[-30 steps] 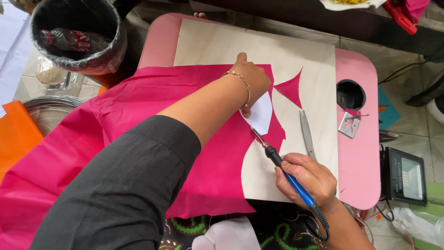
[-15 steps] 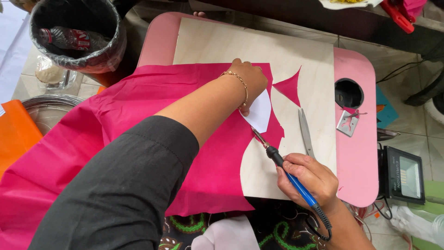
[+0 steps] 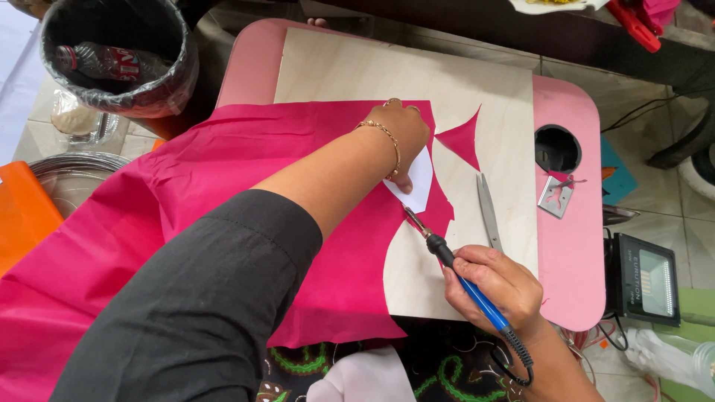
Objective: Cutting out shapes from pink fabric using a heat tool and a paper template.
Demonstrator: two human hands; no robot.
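Observation:
My left hand [image 3: 403,134] presses flat on a white paper template [image 3: 415,180] that lies on a large sheet of pink fabric [image 3: 223,223]. My right hand [image 3: 495,286] grips a blue-handled soldering-type cutting tool [image 3: 447,257]. Its metal tip touches the fabric just below the template's lower edge. The fabric is spread over a pale wooden board [image 3: 462,82] on a pink folding table [image 3: 573,246]. A small cut-off pink fabric triangle [image 3: 463,138] lies on the board to the right of my left hand.
Metal scissors [image 3: 488,212] lie on the board next to the tool. A small metal plate [image 3: 556,196] sits near the table's round hole [image 3: 557,148]. A black-lined bin [image 3: 119,59] with a bottle stands at the upper left. A black floodlight [image 3: 644,277] is on the floor at right.
The cutting tool's tip has crept slightly along the fabric edge under the template. My left hand has stayed pressed on the template.

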